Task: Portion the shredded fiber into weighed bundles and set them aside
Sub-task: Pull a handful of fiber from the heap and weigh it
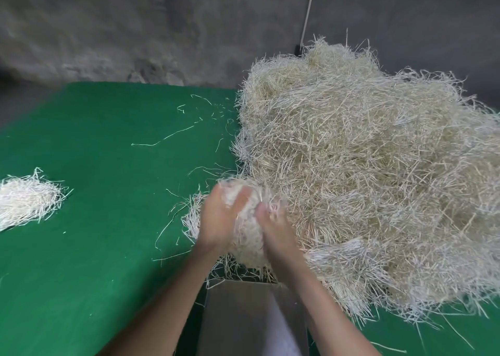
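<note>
Gripping pale shredded-fiber clump (247,229) with left hand (216,220) and right hand (276,231). Seemingly early: one white bundle (25,198) aside on green bench (102,247), huge tangled heap (373,166) left.

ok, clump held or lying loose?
Held: left hand and right hand cup the clump between them, at the edge of the pile.

We are facing a grey concrete wall (108,30) spanning ten to two o'clock; a pale cable (308,11) is running down it at one o'clock; a green-covered table (81,247) is spreading toward eight o'clock.
</note>
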`<state>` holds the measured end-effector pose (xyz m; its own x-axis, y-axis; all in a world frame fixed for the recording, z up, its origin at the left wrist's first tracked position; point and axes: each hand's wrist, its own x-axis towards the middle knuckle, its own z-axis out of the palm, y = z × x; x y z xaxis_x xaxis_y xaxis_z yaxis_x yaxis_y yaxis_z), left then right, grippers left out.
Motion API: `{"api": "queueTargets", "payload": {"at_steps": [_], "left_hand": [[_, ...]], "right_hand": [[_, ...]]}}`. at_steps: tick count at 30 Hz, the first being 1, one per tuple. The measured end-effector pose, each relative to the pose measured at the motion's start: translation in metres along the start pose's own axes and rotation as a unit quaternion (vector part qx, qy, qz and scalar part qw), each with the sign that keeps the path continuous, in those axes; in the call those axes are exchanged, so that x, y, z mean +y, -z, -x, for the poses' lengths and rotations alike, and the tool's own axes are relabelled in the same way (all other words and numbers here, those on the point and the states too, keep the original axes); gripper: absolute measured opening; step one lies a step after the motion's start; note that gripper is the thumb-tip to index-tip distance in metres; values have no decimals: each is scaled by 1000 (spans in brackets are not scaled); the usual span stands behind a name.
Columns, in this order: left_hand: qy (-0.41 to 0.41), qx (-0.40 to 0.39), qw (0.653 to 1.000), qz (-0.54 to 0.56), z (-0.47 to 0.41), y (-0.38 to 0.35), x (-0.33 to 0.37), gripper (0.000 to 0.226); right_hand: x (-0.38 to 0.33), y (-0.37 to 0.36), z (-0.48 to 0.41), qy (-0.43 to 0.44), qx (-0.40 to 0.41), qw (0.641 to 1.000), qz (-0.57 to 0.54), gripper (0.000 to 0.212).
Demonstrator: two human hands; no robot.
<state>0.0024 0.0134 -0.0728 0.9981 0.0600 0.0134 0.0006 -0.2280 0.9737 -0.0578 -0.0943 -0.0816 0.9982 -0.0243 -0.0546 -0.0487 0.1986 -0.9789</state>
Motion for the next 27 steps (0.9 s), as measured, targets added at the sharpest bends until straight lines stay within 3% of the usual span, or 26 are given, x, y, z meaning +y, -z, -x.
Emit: {"api": "queueTargets", "payload": {"at_steps": [2, 4, 5, 6, 8, 10, 12, 13, 15, 17, 19, 20, 21, 23, 25, 27], "left_hand": [[35, -4, 999, 10, 2, -3, 2, 48], [88, 15, 991, 102, 9, 4, 0, 68], [104, 21, 987, 121, 14, 7, -5, 73], [117, -9, 986, 115, 22, 7, -13, 66], [187, -135, 956, 182, 41, -2, -22, 50], [285, -134, 896, 314, 45, -12, -21, 56], [281, -51, 893, 347, 38, -14, -21, 52], [265, -11, 901, 342, 34, -13, -22, 51], [247, 48, 909, 333, 23, -6, -29, 65], [248, 80, 917, 301, 21, 2, -35, 72], [240, 54, 933, 262, 25, 6, -34, 47], [237, 6, 942, 238, 29, 7, -35, 37], [233, -48, 946, 222, 33, 9, -33, 33], [237, -114, 932, 250, 35, 17, -35, 47], [230, -140, 883, 383, 33, 30, -41, 58], [234, -158, 799, 531, 39, 39, -47, 48]], "right_hand": [[0, -9, -6, -30, 11, 999, -14, 19], [5, -4, -21, -78, 141, 983, -89, 50], [7, 0, -27, -96, 195, 966, -138, 54], [10, 1, -32, -116, 231, 950, -174, 50], [16, -6, -35, -122, 220, 953, -168, 65], [19, -18, -29, -117, 169, 977, -51, 69], [20, -20, -20, -77, 116, 984, 111, 66], [21, -16, -16, -58, 81, 974, 203, 60], [25, -7, -3, 2, 15, 917, 400, 37], [25, 1, 7, 97, 48, 872, 477, 24], [19, 1, 6, 162, 134, 880, 426, 24], [15, -2, 2, 155, 138, 897, 390, 37], [13, -5, -4, 126, 108, 920, 354, 50], [10, -14, -12, 77, 64, 949, 300, 44], [16, -21, -19, 80, 121, 967, 210, 22], [20, -32, -20, 98, 182, 968, 144, 14]]}}
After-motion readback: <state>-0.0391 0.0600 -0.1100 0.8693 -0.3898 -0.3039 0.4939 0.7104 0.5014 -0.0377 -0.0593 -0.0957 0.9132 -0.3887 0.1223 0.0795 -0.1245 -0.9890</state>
